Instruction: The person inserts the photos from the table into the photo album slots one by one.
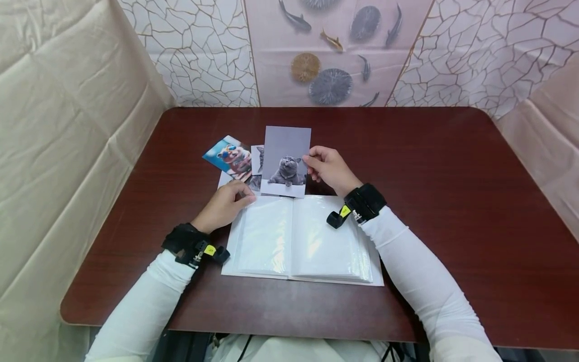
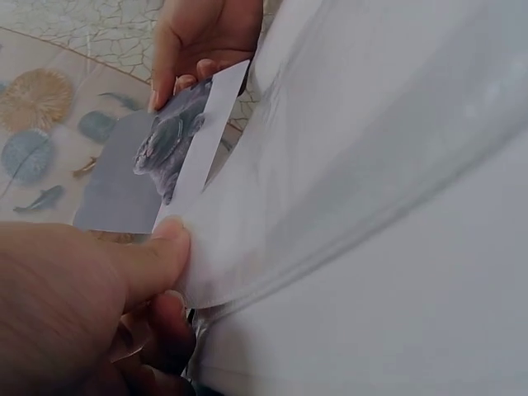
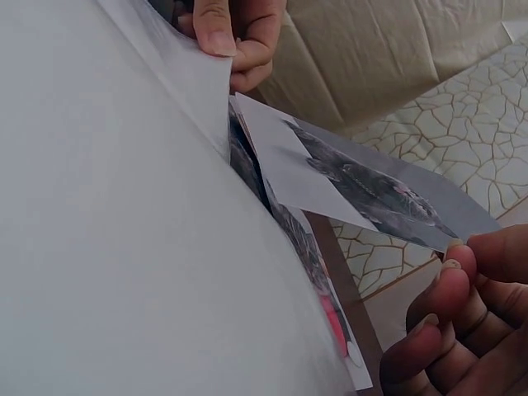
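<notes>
The grey cat photograph (image 1: 286, 161) is held upright by the right hand (image 1: 333, 168), its right edge being pinched between thumb and fingertips. It is positioned beyond the far edge of the album (image 1: 264, 241), near the centre fold, with its white lower strip nearest the pages. Whether its lower edge is in contact with the album cannot be told.

The far left corner of a clear album page (image 2: 239, 256) is clamped between the thumb and finger of the left hand (image 1: 226, 203), as is confirmed in the left wrist view. The album is laid open on the dark red-brown table (image 1: 452, 226), and light is reflected from its glossy sleeves.

Behind the left hand, a bright blue photograph (image 1: 230, 156) of a figure in blue glasses is seen lying at a slant. Between it and the cat photograph, another cat picture (image 1: 256, 158) is partly covered. In the right wrist view, further prints are seen beyond the page's edge; their full content is hidden.

A black wrist strap (image 1: 185, 244) is worn on each wrist, over white sleeves (image 1: 420, 271). The far side is bounded by a crackle-patterned backdrop (image 1: 203, 50) with a pink panel (image 1: 280, 60), and the left side by cream cloth (image 1: 68, 125)
</notes>
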### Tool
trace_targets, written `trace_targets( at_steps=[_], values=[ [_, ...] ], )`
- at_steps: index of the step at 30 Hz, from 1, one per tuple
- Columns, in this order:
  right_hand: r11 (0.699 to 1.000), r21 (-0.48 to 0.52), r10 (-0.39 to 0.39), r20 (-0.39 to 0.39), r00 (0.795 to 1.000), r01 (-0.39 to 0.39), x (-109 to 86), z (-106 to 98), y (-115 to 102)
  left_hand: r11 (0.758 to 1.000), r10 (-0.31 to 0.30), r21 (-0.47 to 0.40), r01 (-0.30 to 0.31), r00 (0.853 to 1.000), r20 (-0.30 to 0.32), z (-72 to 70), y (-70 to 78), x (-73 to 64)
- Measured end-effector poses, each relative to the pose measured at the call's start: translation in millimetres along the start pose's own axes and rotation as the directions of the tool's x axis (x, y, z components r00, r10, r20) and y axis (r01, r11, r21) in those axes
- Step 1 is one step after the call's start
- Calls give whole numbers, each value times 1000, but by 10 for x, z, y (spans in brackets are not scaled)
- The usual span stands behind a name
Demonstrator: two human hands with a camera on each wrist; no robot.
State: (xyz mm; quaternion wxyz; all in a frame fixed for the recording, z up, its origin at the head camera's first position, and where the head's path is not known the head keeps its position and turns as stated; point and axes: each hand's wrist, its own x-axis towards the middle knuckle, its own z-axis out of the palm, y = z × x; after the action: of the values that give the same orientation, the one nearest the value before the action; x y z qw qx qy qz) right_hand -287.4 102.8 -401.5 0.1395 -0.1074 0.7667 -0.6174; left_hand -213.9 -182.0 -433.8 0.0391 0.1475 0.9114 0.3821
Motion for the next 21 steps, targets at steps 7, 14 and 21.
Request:
trace_targets(
  at_steps=[7,14,21],
  values=[
    [1000,12,-1,-11,1000,1,27,10,-2,999,-10,-35,10,1000,-11,6,0,16],
    [1000,11,-4,0,1000,4,21,19,-7,999,28,-28,-29,999,-25,50,3,32],
    [1000,6,7,-38,999,-7,21,21,-3,999,4,-42,-5,1000,-22,68,29,42]
  ],
)
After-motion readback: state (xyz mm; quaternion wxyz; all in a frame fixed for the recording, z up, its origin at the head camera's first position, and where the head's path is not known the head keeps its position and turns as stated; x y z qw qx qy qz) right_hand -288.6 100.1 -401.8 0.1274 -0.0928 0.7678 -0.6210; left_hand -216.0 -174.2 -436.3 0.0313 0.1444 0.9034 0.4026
